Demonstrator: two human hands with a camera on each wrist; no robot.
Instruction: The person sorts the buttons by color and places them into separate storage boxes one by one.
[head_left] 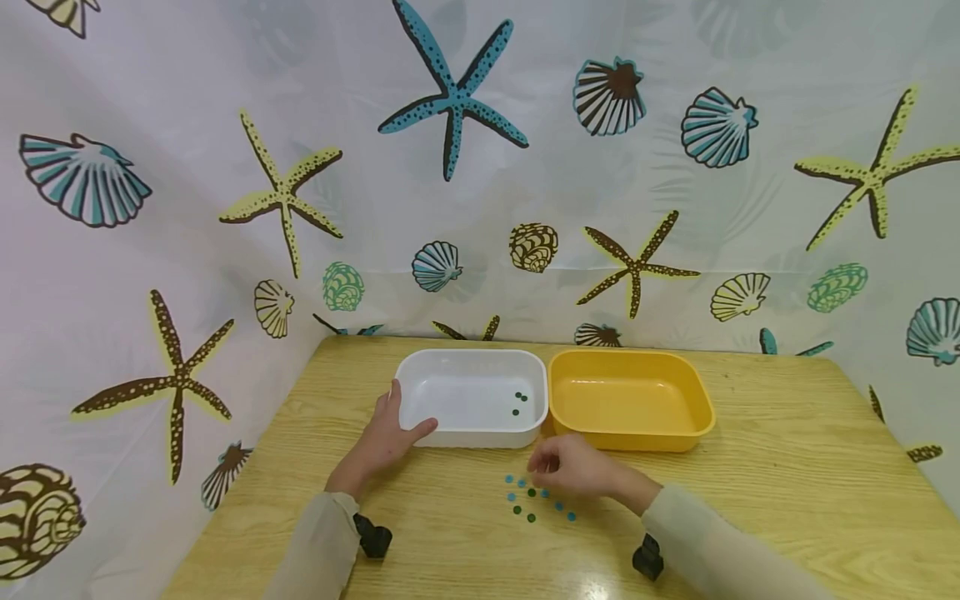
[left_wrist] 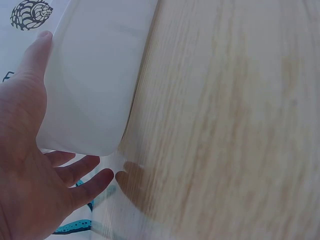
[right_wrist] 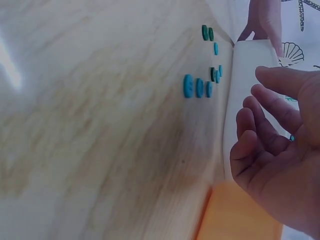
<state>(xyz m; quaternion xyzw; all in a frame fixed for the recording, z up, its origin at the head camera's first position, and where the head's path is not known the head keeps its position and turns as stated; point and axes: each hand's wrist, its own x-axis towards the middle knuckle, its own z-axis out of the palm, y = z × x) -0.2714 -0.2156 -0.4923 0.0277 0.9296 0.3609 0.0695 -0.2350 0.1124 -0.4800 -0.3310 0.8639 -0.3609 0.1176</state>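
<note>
Cloth [head_left: 337,92] was hung behind the table [head_left: 450,533]. By the spread left hand [head_left: 386,433], the white tray [head_left: 457,400], lengthwise left-to-right, was touched at its left end. Buttons [head_left: 512,497] were scattered flat in front; beside them, the right hand [head_left: 576,467] was loosely curled leftward, nothing visibly gripped.

The white tray [head_left: 461,403] looks like smooth plastic with a soft gloss; the yellow tray [head_left: 626,407] shows the same smooth, slightly shiny plastic; the blue discs [right_wrist: 188,86] and green discs [head_left: 532,518] look like hard plastic; the tabletop [head_left: 427,533] has a wood-grain surface, glossy enough to mirror light; the printed backdrop [head_left: 525,183] resembles thin, creased sheeting; the sleeves [head_left: 318,542] are matt cloth.
</note>
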